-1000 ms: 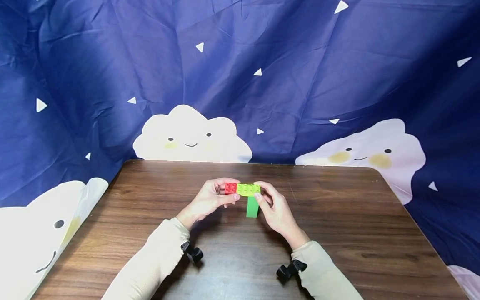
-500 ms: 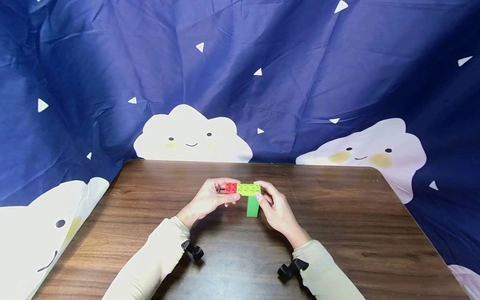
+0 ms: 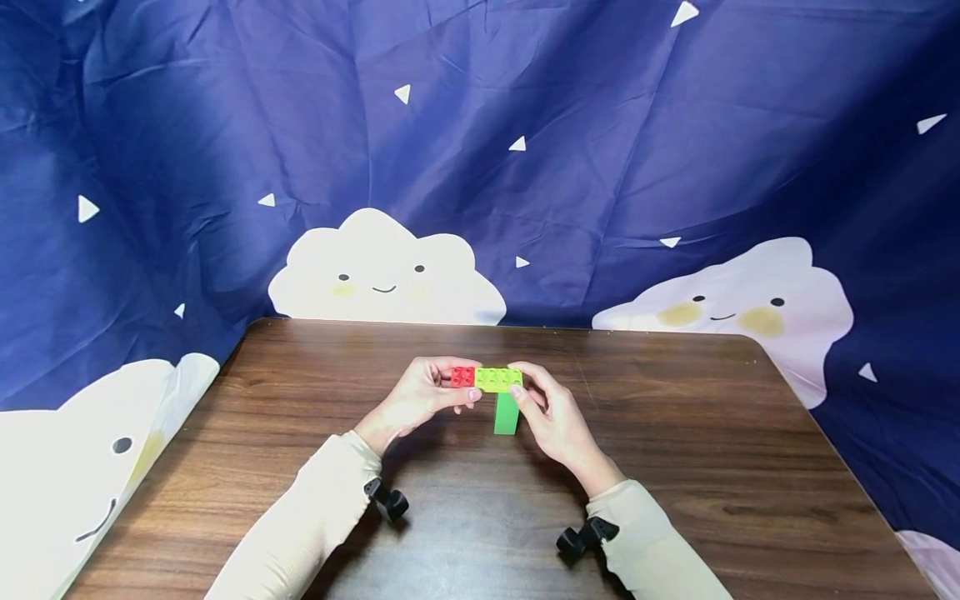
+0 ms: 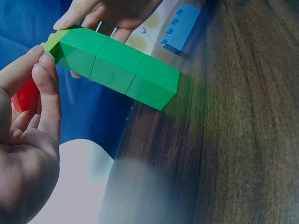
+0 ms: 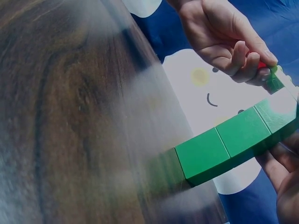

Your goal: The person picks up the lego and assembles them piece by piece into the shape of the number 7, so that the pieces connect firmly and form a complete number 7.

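Table (image 3: 720,467) in brown woodgrain bears green bricks (image 4: 117,65) before cloud-printed cloth (image 3: 570,183).

In the left wrist view, fingers of the left grip (image 4: 28,158) hide much of the red brick (image 4: 29,95), and the left edge cuts off part of that same grip. The right grip (image 5: 288,196) runs past the right edge of the right wrist view. In the head view, the lime brick (image 3: 498,380) covers the top of the green column (image 3: 506,415) (its seams cannot be told there), while the surface (image 3: 480,533) and both sleeves (image 3: 315,517) are cut off at the near side.
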`<state>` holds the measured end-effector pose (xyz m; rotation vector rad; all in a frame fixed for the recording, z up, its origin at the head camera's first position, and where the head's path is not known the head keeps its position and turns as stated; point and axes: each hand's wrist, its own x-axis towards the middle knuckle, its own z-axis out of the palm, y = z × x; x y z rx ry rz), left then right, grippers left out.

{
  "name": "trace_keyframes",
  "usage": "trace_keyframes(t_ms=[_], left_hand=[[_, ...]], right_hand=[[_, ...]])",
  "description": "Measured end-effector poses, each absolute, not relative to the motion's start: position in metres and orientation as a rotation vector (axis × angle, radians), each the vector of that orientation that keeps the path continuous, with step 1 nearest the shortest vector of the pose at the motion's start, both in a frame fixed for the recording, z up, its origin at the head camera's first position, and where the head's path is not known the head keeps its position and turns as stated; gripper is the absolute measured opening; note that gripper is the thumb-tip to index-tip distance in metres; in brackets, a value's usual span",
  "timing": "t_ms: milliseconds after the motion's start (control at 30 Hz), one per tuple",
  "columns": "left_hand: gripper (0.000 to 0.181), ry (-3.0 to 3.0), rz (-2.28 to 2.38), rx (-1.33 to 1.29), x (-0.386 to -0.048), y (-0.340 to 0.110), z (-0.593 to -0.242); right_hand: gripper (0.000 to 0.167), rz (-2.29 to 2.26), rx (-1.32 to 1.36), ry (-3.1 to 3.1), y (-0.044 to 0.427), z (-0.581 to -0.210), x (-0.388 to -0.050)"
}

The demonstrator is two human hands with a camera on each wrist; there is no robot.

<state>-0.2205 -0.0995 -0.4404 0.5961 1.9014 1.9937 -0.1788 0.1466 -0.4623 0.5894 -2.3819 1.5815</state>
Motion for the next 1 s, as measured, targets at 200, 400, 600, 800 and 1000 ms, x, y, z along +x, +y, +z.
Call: trace_keyframes(t_ms=[200, 400, 600, 800, 1000], left_hand=[[0.043, 1.914, 1.991, 0.606, -0.2211, -0.1001, -0.4411], [0.042, 1.914, 1.998, 0.607, -0.2216, -0.0994, -0.4429], [0.042, 1.894, 2.005, 0.605, -0.2221, -0.0994, -0.4431], [0.043, 1.905, 1.996, 0.631, -0.2223, -0.1002, -0.4425], [0.044, 1.899, 1.991, 0.624, -0.2230, -0.1001, -0.4439]], right_hand=[[0.036, 1.581, 0.601, -2.366, 0.1462, -0.4626, -0.1795], [0.035, 1.597, 0.617, -2.355, 0.1466, -0.4607, -0.1794], [0.035, 1.600, 0.619, -2.357, 0.1471, -0.4593, -0.1795], [0.035, 1.570, 0.607, -2.372, 0.1470, -0.4595, -0.1797], [0.035, 1.596, 0.606, -2.362, 0.1469, -0.4604, -0.1797]])
